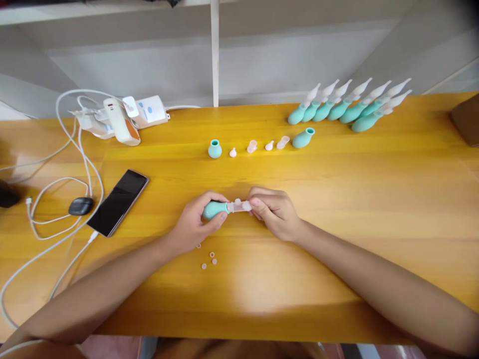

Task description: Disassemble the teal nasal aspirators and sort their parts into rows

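Both hands are working mid-table right now: my left hand [194, 224] is curling closed around the teal bulb [214, 210], and my right hand [273, 212] is pinching the clear tube [239, 206] that's sitting in the bulb's neck, fingers nearly shut. Three tiny rings [210, 260] are lying just below my left hand. Loose parts [258, 145] and finished aspirators [348, 107] are sitting well back, phone [118, 202] off left, so I'm getting plenty of bare yellow table [374, 209] to my right and toward the near edge.
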The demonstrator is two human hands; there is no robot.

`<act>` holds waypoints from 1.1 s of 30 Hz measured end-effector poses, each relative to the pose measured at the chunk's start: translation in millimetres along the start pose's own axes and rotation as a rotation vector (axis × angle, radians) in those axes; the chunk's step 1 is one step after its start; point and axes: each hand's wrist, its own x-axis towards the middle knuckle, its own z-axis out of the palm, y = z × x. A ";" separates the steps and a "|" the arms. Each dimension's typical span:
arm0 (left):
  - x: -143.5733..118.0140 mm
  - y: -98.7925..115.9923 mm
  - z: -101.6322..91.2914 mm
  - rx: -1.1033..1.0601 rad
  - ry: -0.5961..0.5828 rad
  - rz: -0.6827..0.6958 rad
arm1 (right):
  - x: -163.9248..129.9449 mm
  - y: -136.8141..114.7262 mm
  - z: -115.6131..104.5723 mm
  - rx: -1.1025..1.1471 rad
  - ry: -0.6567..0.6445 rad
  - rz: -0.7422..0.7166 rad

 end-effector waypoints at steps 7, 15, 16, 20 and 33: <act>1.8 -0.5 2.3 0.141 -0.001 -0.002 | 1.2 -0.7 -0.8 -0.057 0.035 0.025; 1.3 1.5 1.9 0.112 0.012 0.001 | 0.9 -0.9 -1.2 -0.087 0.019 0.002; 1.1 1.1 1.9 0.111 0.015 0.006 | 0.4 -1.4 -0.9 -0.099 0.030 0.004; 0.7 -1.3 1.9 0.112 0.016 0.018 | -1.7 -3.4 0.2 -0.124 0.057 -0.021; 1.6 -0.3 1.2 0.146 -0.001 0.058 | -1.5 -3.3 -2.6 -0.121 -0.025 -0.030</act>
